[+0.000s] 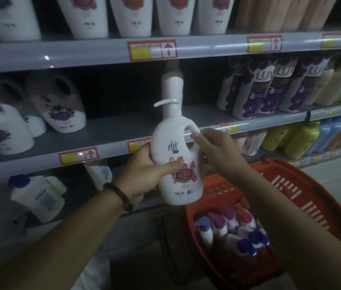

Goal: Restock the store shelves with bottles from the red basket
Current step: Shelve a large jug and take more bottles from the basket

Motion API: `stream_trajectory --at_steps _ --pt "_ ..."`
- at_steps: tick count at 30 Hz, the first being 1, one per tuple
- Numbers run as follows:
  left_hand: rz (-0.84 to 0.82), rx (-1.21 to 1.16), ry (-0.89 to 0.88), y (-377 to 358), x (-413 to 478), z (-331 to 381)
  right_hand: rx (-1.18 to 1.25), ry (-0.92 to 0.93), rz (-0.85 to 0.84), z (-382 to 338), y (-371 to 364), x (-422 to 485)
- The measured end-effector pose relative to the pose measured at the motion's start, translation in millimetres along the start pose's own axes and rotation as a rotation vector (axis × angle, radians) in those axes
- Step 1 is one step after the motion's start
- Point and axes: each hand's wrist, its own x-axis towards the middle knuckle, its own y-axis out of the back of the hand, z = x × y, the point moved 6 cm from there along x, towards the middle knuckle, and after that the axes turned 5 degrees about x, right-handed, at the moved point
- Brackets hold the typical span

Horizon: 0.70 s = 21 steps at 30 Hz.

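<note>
A white pump bottle [176, 147] with a red flower label is held upright in front of the middle shelf [111, 132]. My left hand [144, 174] grips its lower body from the left, thumb across the label. My right hand [217, 149] holds the bottle's handle on the right side, fingers curled behind it. Below right, the red basket [303, 197] holds several white bottles [228, 229] with purple, blue and pink caps.
White bottles with purple flowers [60, 109] stand at the left of the middle shelf, Lux bottles [270, 86] at the right, with a gap between them. The top shelf carries white bottles [132, 15]. Lower shelves hold yellow, blue and orange bottles [312, 139].
</note>
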Motion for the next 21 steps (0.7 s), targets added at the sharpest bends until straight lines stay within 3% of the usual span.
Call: stream_trajectory --at_steps 9,21 --pt "0.098 -0.041 0.043 38 26 16 0.216 -0.014 -0.075 8 -39 -7" --pt "0.132 -0.093 0.021 80 59 26 0.203 0.034 -0.059 0 -79 22"
